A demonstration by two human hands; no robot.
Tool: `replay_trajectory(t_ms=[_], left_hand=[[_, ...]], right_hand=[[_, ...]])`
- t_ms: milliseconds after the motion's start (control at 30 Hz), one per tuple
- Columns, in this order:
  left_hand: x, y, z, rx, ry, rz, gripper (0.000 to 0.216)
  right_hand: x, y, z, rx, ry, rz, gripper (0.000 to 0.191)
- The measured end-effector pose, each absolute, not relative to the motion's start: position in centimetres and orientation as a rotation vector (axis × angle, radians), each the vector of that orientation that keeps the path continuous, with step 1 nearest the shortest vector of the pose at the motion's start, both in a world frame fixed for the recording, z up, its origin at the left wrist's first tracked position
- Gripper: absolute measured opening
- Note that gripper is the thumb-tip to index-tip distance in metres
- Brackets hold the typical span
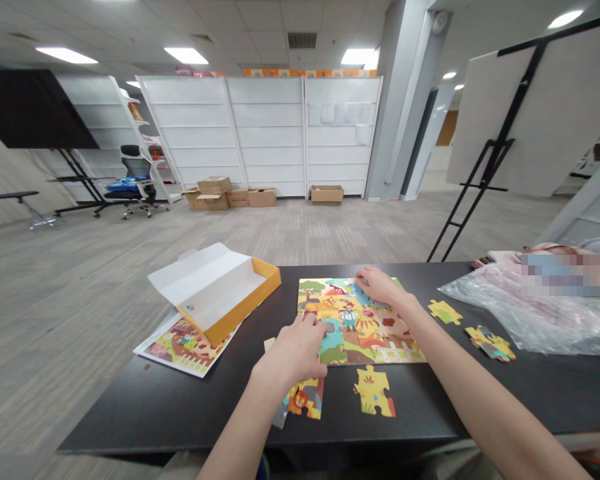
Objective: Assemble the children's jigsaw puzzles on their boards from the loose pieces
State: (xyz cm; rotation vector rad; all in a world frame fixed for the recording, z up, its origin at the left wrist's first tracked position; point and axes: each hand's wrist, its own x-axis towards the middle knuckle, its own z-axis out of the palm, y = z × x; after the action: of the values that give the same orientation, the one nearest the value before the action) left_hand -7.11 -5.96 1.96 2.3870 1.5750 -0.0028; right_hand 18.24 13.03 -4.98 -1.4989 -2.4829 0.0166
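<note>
A colourful farm-animal jigsaw puzzle (353, 327), largely joined into a rectangle, lies on the black table. My left hand (300, 343) rests palm down at its left edge, fingers apart, over a few loose puzzle pieces (307, 398) that it partly covers. At the upper part of the puzzle is my right hand (377, 285), its bent fingertips touching the surface and its palm hiding the upper right area; nothing shows in its grasp. One yellow loose piece (374, 391) lies just below the puzzle.
On the left, an open yellow box (243, 300) sits partly over a printed picture sheet (190, 347). More loose pieces (445, 311) lie to the right, near a clear plastic bag (545, 313). Beyond the table (180, 413) stand a black easel-like stand (490, 160), cardboard boxes (263, 197) and white shelving.
</note>
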Motion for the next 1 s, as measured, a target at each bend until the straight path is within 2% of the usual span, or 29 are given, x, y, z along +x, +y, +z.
replay_trajectory(t_ms=[200, 300, 367, 567, 700, 900, 1000], left_hand=[[-7.8, -5.9, 1.7, 2.365, 1.545, 0.025, 0.048], [-8.7, -5.8, 1.4, 2.362, 1.490, 0.074, 0.050], [-9.6, -5.7, 1.2, 2.369, 1.438, 0.171, 0.046], [-13.6, -6.8, 1.4, 2.336, 1.520, 0.433, 0.027], [-16.2, -9.7, 1.9, 2.250, 1.464, 0.340, 0.023], [-16.7, -13.0, 0.8, 2.226, 1.323, 0.241, 0.047], [-16.7, -13.5, 0.1, 2.239, 1.332, 0.224, 0.037]], right_hand=[[18.2, 12.5, -4.5, -1.517, -2.444, 0.055, 0.029], [18.5, 11.8, -3.1, -1.529, -2.369, 0.043, 0.037], [18.9, 10.6, -1.7, -1.500, -2.273, 0.044, 0.035], [19.4, 0.4, 0.4, -1.202, -2.204, 0.288, 0.025], [18.1, -8.1, -0.8, -1.064, -2.308, 0.421, 0.022], [12.6, -13.5, -2.1, -0.895, -2.447, 0.387, 0.019], [10.5, -13.4, -2.7, -0.957, -2.484, 0.319, 0.018]])
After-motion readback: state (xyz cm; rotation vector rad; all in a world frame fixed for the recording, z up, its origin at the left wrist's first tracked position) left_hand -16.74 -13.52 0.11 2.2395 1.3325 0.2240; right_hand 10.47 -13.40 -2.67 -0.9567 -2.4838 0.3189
